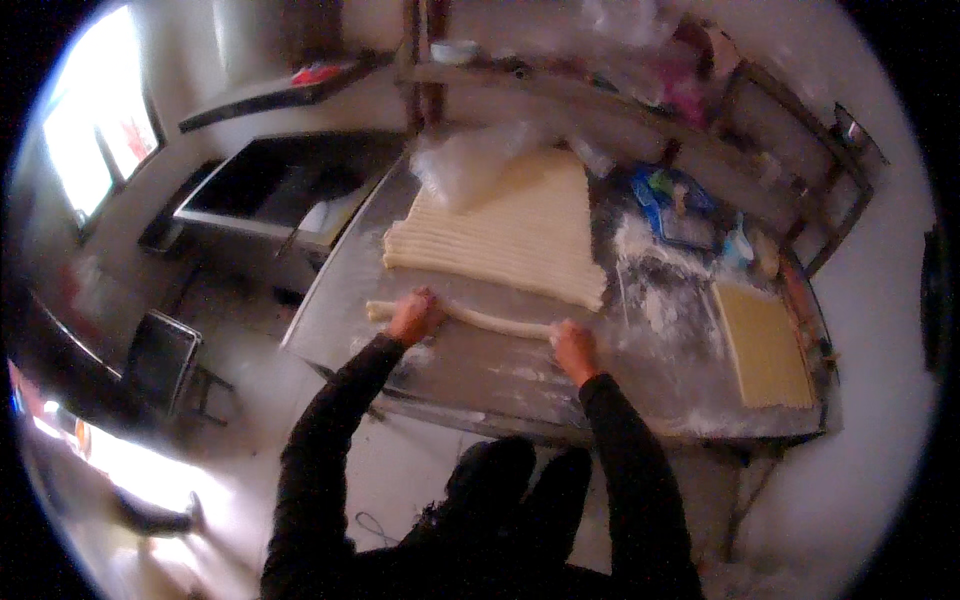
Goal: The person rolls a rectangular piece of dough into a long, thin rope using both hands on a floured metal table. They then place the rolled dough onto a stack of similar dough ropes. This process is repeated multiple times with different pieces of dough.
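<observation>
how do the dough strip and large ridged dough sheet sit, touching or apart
Apart: the head view shows grey tabletop between the dough strip and the ridged dough sheet.

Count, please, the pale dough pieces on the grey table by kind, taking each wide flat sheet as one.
Large ridged cream dough sheet: 1
Smaller yellow rectangular dough sheet: 1
Long thin cream dough rope: 1
Total: 3

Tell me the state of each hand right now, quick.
Left hand: closed on the pale dough strip, near its left end.
Right hand: closed on the same strip, at its right end.
</observation>
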`<action>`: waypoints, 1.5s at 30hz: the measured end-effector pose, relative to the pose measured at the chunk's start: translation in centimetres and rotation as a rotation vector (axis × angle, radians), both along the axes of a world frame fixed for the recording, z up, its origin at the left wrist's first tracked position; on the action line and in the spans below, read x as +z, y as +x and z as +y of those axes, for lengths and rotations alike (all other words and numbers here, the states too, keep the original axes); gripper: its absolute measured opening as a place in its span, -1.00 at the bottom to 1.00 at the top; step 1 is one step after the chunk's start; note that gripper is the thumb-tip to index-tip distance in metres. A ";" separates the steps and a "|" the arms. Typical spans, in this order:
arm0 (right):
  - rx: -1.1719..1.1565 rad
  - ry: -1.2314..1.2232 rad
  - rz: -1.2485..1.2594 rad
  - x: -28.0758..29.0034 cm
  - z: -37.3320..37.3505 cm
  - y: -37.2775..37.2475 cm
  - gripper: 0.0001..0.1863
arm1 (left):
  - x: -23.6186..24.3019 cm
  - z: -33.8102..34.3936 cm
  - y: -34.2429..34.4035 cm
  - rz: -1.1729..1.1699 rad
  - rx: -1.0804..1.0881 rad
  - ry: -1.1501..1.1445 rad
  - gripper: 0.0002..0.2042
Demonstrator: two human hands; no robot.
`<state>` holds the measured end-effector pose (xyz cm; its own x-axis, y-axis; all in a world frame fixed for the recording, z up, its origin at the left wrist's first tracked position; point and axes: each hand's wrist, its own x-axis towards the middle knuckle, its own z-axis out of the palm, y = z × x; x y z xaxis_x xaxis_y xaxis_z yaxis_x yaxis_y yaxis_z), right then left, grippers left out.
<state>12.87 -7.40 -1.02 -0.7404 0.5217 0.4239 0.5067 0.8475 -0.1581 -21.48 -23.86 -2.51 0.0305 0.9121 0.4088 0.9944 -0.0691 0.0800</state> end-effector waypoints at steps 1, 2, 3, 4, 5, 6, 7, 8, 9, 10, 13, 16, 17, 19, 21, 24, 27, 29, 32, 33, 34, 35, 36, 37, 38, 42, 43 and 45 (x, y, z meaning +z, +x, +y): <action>-0.014 0.021 0.051 -0.9 1.0 0.2 -0.84 | 1.1 -0.1 -0.6 0.013 0.057 -0.080 -0.76; -0.004 0.040 0.104 -1.0 1.4 -0.4 -0.84 | 1.2 -0.6 -1.7 -0.047 0.114 -0.041 -0.76; -0.028 0.024 0.085 -0.9 2.1 -1.0 -0.86 | 1.2 -1.0 -2.6 -0.106 0.169 -0.001 -0.76; -0.054 0.009 0.066 -0.9 2.8 -1.7 -0.87 | 1.2 -1.1 -3.4 -0.165 0.223 0.039 -0.77; -0.080 -0.005 0.044 -0.8 3.5 -2.4 -0.88 | 1.3 -0.9 -4.0 -0.154 0.272 0.033 -0.76; -0.152 0.027 0.037 -1.2 4.7 -2.6 -0.88 | 1.9 0.2 -4.1 -0.144 0.308 0.032 -0.76; -0.226 0.060 0.030 -1.5 5.9 -2.8 -0.88 | 2.6 1.3 -4.2 -0.133 0.341 0.030 -0.75; -0.279 0.081 0.023 -1.3 6.0 -3.9 -0.88 | 2.4 1.6 -4.9 -0.096 0.373 0.102 -0.75; -0.264 0.096 0.061 -1.0 6.0 -4.4 -0.87 | 2.2 2.0 -5.5 -0.057 0.402 0.174 -0.75; -0.249 0.111 0.100 -0.6 6.1 -4.3 -0.86 | 2.1 2.3 -6.3 -0.017 0.430 0.247 -0.75; -0.277 -0.066 -0.064 1.3 5.2 -4.6 -0.79 | 1.7 1.0 -9.4 -0.157 0.374 0.008 -0.73; -0.270 -0.037 -0.058 -1.6 8.4 -1.0 -0.72 | 2.7 0.1 -11.0 -0.366 0.375 0.003 -0.75; -0.265 -0.048 -0.039 -2.0 8.6 -0.4 -0.72 | 2.8 -0.5 -11.6 -0.371 0.372 0.015 -0.75; -0.238 -0.068 -0.008 -1.9 8.4 -0.2 -0.71 | 2.4 -2.1 -12.5 -0.199 0.341 0.103 -0.75; -0.247 -0.018 -0.002 -2.1 9.0 0.4 -0.73 | 2.7 -1.5 -12.0 -0.322 0.391 0.024 -0.71; -0.248 -0.017 0.044 -2.2 9.8 1.4 -0.77 | 3.3 -0.6 -11.3 -0.315 0.274 0.070 -0.68; -0.254 -0.054 0.087 -1.4 9.4 1.6 -0.78 | 2.6 -1.3 -12.0 -0.248 0.288 0.255 -0.67; -0.293 -0.090 0.082 -0.7 8.7 1.8 -0.79 | 2.6 -1.5 -12.5 -0.298 0.351 0.200 -0.66; -0.355 -0.054 -0.011 0.4 8.3 2.7 -0.68 | 3.6 -1.1 -12.8 -0.400 0.330 0.009 -0.64; -0.349 -0.034 0.019 0.6 8.2 2.6 -0.72 | 3.4 -1.0 -12.8 -0.370 0.270 0.073 -0.65; -0.343 -0.015 0.049 0.7 7.9 2.6 -0.75 | 3.1 -0.9 -12.8 -0.339 0.210 0.135 -0.65; -0.355 0.009 0.074 0.8 7.9 3.2 -0.79 | 3.4 -0.4 -12.5 -0.346 0.205 0.118 -0.66; -0.371 0.023 0.051 1.1 7.8 3.6 -0.78 | 3.8 0.0 -12.0 -0.355 0.201 0.101 -0.67; -0.387 0.037 0.027 1.4 7.7 4.1 -0.77 | 4.1 0.4 -11.5 -0.364 0.196 0.083 -0.69; -0.387 0.049 0.008 1.7 7.5 4.0 -0.75 | 3.7 0.3 -12.2 -0.367 0.191 0.084 -0.65; -0.447 -0.009 -0.108 1.3 8.0 5.9 -0.56 | 2.7 0.8 -13.5 -0.415 0.234 0.018 -0.69; -0.419 0.021 -0.093 1.1 8.1 5.8 -0.54 | 3.2 1.5 -12.7 -0.437 0.258 -0.014 -0.75; -0.339 0.024 -0.043 1.2 8.2 4.9 -0.51 | 3.5 1.6 -12.5 -0.228 0.221 0.039 -0.64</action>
<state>17.73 0.82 0.17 -0.5442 0.7314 0.4109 0.7660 0.6330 -0.1122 -33.93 -22.26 0.97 -0.2626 0.8700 0.4173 0.9426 0.1388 0.3038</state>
